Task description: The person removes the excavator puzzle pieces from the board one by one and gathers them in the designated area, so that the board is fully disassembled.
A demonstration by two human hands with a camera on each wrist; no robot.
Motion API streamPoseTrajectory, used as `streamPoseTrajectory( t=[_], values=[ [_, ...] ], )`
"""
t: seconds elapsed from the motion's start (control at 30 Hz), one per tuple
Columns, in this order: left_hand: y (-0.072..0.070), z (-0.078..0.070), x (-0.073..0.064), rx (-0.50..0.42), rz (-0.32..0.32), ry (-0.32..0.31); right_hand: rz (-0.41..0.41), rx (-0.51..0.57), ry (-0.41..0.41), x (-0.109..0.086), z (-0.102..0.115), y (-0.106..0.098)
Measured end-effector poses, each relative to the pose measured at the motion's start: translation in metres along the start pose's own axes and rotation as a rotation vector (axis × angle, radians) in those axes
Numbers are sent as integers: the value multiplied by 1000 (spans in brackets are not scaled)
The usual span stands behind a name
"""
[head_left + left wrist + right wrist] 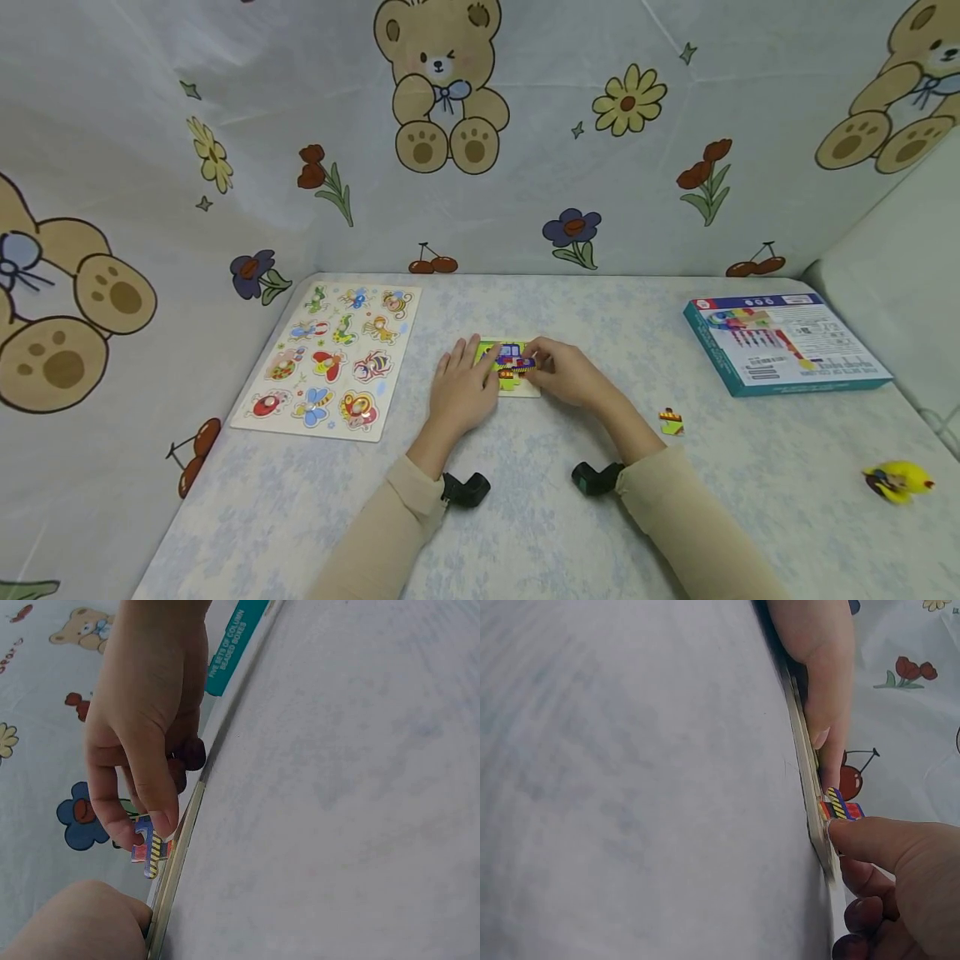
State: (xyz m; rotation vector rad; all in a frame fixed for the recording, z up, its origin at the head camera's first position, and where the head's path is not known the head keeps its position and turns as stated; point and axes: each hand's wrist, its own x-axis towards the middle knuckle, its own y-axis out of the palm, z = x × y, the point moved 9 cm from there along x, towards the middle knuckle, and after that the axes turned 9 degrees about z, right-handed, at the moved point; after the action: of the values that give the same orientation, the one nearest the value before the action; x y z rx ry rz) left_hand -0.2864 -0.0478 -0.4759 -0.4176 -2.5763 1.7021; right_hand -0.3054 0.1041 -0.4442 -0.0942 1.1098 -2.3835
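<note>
A small jigsaw board [530, 390] with a green and yellow picture lies on the table in the head view. My left hand [463, 390] rests on its left side, fingers extended. At its right edge, my right hand [567, 372] pinches a blue puzzle piece [152, 856] with a yellow-and-black striped band between thumb and fingers. The right wrist view has this piece [838, 805] tilted up, close over the board [804, 765]. Part of the picture is hidden under my hands.
A loose puzzle piece [671, 422] lies right of my right forearm. An insect-picture board [307, 421] lies at the left, a teal-edged box [795, 346] at the back right. Near the right edge is a yellow toy [898, 481]. A bear-print cloth [525, 192] hangs behind the table.
</note>
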Motion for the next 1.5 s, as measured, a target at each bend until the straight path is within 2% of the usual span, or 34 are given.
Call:
streamPoseTrajectory(
  t=[0.3,0.53,0.8,0.93,1.2,1.37,1.5],
  values=[
    [0,-1,0,-6,-2,-4,-20,59,-5,-3,-3,-1],
    [0,-2,0,3,-7,3,3,127,50,-8,-4,-2],
    [-2,-2,-2,-6,-14,13,8,179,49,-29,-5,-24],
    [-2,-2,-4,-26,-9,18,-1,190,86,-45,-21,-41],
    [-2,-1,-4,-18,-18,15,-17,175,158,-85,-74,-78],
    [-2,-2,-4,-25,-21,16,3,175,219,-103,-101,-89],
    [-2,-2,-4,-27,-21,16,13,123,258,-110,-117,-92]
  ],
)
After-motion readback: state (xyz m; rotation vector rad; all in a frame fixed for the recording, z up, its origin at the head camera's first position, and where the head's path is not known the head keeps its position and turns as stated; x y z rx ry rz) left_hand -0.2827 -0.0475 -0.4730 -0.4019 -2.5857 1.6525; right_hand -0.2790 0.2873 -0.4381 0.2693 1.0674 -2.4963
